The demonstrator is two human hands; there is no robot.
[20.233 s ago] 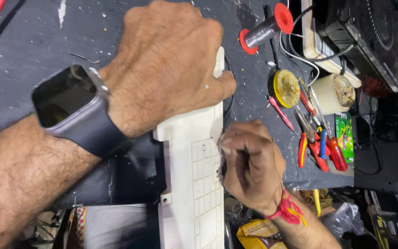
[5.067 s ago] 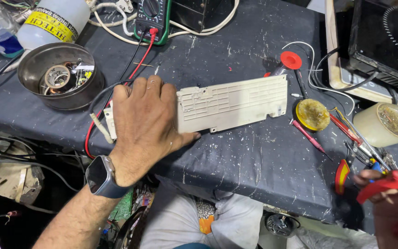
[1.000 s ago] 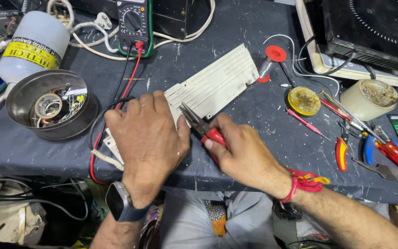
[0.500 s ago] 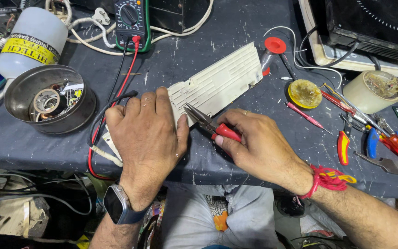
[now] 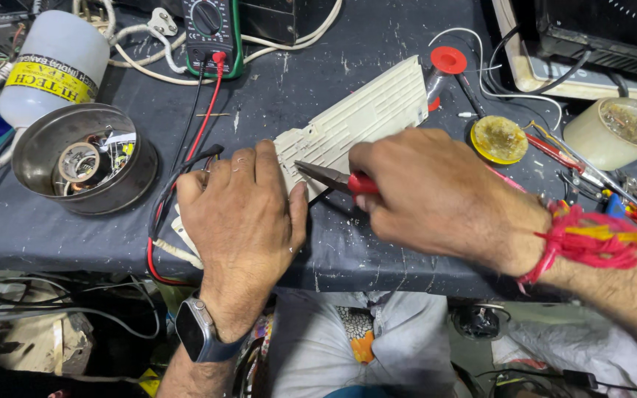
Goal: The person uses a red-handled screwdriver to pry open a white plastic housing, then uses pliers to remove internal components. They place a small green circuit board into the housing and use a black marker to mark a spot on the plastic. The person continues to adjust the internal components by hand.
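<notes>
A long cream plastic cover (image 5: 366, 118) with slotted ribs lies slanted on the dark cloth-covered bench (image 5: 296, 81). My left hand (image 5: 241, 217), with a smartwatch on the wrist, presses flat on its near end. My right hand (image 5: 436, 195), a red thread band at its wrist, grips red-handled needle-nose pliers (image 5: 333, 177). The plier jaws point left at the cover's edge, just beside my left thumb. Red and black wires (image 5: 175, 184) run out from under my left hand.
A steel bowl (image 5: 82, 158) of small parts stands at left, with a white bottle (image 5: 53, 70) behind it. A multimeter (image 5: 211, 33) sits at the back. A red solder spool (image 5: 447, 63), yellow flux tin (image 5: 499, 138), cream cup (image 5: 613, 133) and several hand tools (image 5: 621, 203) lie at right.
My right hand has brought the pliers in from the right side of the bench to the cover beside my left hand. The left hand keeps pressing the cover down.
</notes>
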